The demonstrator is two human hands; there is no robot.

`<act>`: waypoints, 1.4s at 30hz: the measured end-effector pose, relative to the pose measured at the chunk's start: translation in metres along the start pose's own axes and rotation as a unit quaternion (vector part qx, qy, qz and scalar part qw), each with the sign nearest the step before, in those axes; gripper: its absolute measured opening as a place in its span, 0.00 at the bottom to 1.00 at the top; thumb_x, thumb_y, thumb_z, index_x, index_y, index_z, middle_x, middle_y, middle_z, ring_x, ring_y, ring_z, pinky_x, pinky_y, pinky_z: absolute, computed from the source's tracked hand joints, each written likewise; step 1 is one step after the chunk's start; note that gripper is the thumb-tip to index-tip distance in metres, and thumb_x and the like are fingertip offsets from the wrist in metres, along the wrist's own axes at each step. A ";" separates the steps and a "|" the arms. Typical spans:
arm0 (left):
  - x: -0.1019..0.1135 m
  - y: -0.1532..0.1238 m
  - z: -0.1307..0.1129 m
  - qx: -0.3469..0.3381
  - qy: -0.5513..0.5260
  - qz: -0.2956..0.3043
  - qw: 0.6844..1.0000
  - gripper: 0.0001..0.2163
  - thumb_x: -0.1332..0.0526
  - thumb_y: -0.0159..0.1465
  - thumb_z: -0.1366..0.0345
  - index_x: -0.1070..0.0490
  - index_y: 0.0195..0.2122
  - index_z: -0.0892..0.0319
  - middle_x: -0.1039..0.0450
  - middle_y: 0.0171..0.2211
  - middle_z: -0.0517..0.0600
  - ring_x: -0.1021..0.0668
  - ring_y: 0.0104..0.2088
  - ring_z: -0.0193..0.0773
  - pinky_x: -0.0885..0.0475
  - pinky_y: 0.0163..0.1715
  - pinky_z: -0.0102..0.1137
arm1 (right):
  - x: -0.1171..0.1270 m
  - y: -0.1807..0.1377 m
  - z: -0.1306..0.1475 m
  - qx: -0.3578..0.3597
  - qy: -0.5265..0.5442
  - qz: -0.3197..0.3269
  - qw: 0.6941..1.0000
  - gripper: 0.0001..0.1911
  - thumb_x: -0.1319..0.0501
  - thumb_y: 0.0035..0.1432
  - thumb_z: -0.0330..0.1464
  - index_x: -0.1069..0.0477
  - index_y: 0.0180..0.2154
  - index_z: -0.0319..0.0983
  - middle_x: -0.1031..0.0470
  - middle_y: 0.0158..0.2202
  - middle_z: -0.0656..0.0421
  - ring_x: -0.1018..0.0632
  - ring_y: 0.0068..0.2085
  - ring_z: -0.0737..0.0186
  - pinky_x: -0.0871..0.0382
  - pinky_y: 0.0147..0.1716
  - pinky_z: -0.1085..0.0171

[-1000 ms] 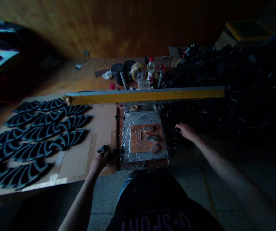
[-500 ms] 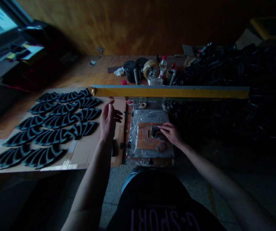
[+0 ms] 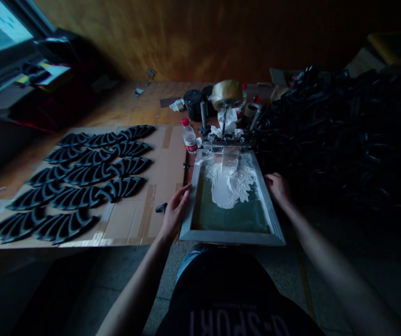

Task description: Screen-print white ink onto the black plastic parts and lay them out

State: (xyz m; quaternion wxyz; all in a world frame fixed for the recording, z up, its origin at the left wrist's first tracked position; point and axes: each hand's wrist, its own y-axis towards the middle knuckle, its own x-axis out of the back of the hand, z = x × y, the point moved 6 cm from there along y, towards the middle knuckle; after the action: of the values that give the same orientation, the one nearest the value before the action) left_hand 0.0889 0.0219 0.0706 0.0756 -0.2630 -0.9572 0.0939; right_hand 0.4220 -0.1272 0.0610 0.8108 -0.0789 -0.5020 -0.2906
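Note:
A screen printing frame (image 3: pixel 233 236) with grey metal sides lies lowered in front of me. Thick white ink (image 3: pixel 225 186) is smeared over the upper half of its green mesh (image 3: pixel 233 219). At the far end of the mesh a pale squeegee (image 3: pixel 230 158) rests against the ink. My left hand (image 3: pixel 176 212) closes at the frame's left side, thumb and fingers at the rail. On the opposite rail my right hand (image 3: pixel 277 189) has its fingers curled at the edge. The board and the dark piece under the screen are hidden.
Several rows of black ribbed pieces (image 3: pixel 77 196) lie on cardboard (image 3: pixel 123 224) at left, with a small black part (image 3: pixel 161 208) near my left hand. A bottle (image 3: pixel 189 137) and a tape roll (image 3: pixel 227 94) stand behind the hinge clamp (image 3: pixel 221 143). Black pieces (image 3: pixel 340 135) heap up at right.
The raised frame has swung down over the board. My left hand has moved down and right to its left rail, my right hand outward from the dark piece to the right rail.

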 end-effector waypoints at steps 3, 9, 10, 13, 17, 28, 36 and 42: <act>-0.006 0.006 0.052 0.046 0.029 0.009 0.998 0.34 0.38 0.59 0.47 0.39 0.64 0.57 0.26 0.33 0.48 0.26 0.29 0.34 0.32 0.29 0.26 | 0.010 0.029 0.031 0.053 0.003 -0.086 0.995 0.21 0.41 0.58 0.32 0.29 0.53 0.36 0.32 0.53 0.46 0.29 0.53 0.50 0.30 0.50 0.53; -0.006 0.023 0.099 0.050 0.133 -0.003 0.990 0.31 0.42 0.61 0.47 0.37 0.63 0.55 0.27 0.35 0.49 0.26 0.32 0.35 0.32 0.32 0.27 | -0.048 0.035 0.116 0.189 -0.100 0.083 0.973 0.06 0.39 0.57 0.28 0.29 0.39 0.37 0.25 0.40 0.53 0.26 0.43 0.58 0.32 0.43 0.62; -0.006 0.024 0.101 0.053 0.138 -0.002 0.989 0.30 0.42 0.61 0.46 0.36 0.62 0.54 0.27 0.36 0.49 0.26 0.33 0.35 0.32 0.33 0.27 | -0.054 0.025 0.119 0.208 -0.116 0.105 0.966 0.04 0.41 0.58 0.26 0.29 0.36 0.37 0.25 0.37 0.54 0.27 0.41 0.59 0.33 0.41 0.63; -0.005 0.023 0.103 0.060 0.137 -0.002 0.989 0.30 0.43 0.62 0.45 0.35 0.61 0.54 0.25 0.38 0.50 0.25 0.34 0.36 0.31 0.35 0.29 | -0.055 -0.015 0.123 0.331 -0.124 0.150 0.923 0.09 0.45 0.56 0.21 0.29 0.35 0.36 0.26 0.36 0.54 0.28 0.40 0.59 0.36 0.37 0.64; -0.006 0.021 0.102 0.060 0.125 -0.010 0.990 0.30 0.43 0.61 0.45 0.34 0.60 0.56 0.25 0.38 0.50 0.24 0.34 0.37 0.31 0.36 0.29 | -0.042 -0.044 0.124 0.437 -0.077 0.236 0.865 0.11 0.44 0.50 0.19 0.29 0.33 0.38 0.26 0.33 0.58 0.28 0.37 0.62 0.38 0.35 0.65; -0.008 0.016 0.088 0.080 0.070 -0.015 0.994 0.31 0.39 0.59 0.46 0.34 0.60 0.58 0.24 0.36 0.51 0.24 0.32 0.36 0.30 0.32 0.28 | -0.046 -0.049 0.124 0.379 -0.034 0.128 0.916 0.09 0.41 0.56 0.24 0.25 0.38 0.38 0.25 0.35 0.56 0.27 0.38 0.61 0.33 0.37 0.64; -0.001 0.004 0.003 0.035 -0.014 -0.007 0.999 0.27 0.42 0.61 0.45 0.29 0.55 0.59 0.23 0.37 0.51 0.23 0.33 0.36 0.29 0.34 0.28 | 0.018 0.079 0.100 0.154 0.004 -0.028 0.988 0.27 0.37 0.59 0.37 0.35 0.59 0.45 0.25 0.43 0.55 0.25 0.40 0.58 0.30 0.42 0.59; -0.012 0.032 -0.087 -0.119 -0.170 -0.023 0.978 0.24 0.46 0.64 0.44 0.26 0.48 0.58 0.23 0.37 0.51 0.22 0.36 0.36 0.26 0.39 0.31 | 0.027 0.062 -0.002 -0.025 0.048 -0.044 0.998 0.18 0.49 0.64 0.41 0.26 0.42 0.37 0.26 0.33 0.56 0.27 0.34 0.60 0.30 0.37 0.60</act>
State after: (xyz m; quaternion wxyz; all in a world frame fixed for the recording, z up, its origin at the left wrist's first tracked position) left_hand 0.1317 0.0550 0.1464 -0.1177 -0.2286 -0.9661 0.0208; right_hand 0.4664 -0.0883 0.0934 0.8181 -0.0626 -0.4580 -0.3421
